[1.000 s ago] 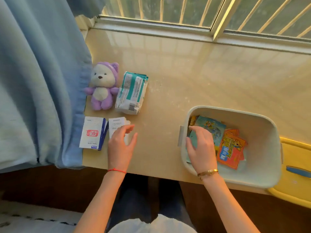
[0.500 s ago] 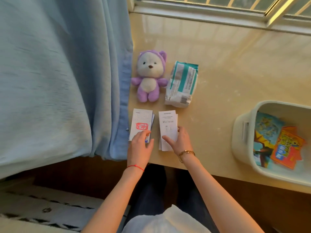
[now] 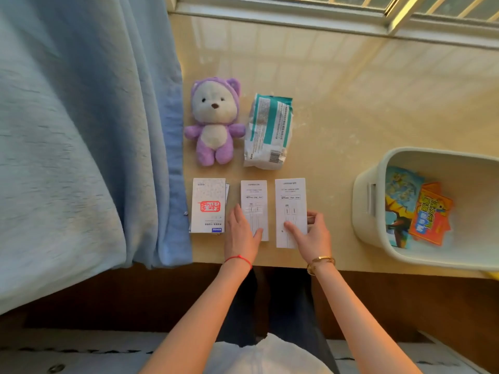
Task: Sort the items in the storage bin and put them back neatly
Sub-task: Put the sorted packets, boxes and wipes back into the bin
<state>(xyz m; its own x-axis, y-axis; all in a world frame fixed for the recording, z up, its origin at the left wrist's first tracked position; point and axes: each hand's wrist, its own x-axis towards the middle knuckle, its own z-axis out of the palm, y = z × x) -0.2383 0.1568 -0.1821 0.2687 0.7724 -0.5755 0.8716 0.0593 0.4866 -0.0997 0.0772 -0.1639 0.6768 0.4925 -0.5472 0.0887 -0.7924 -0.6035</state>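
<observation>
Near the table's (image 3: pixel 351 109) front edge lie three white boxes in a row. The left hand (image 3: pixel 241 233) rests flat, fingers straight, on the middle box (image 3: pixel 254 205); the right hand (image 3: pixel 310 236) pinches the right box (image 3: pixel 290 206) by its edge. The storage bin (image 3: pixel 378 184) stands at the right edge — colourful card packs (image 3: pixel 429 217) inside.

Probably home: curtain (image 3: pixel 81 130), plush bear (image 3: pixel 214 122)
</observation>
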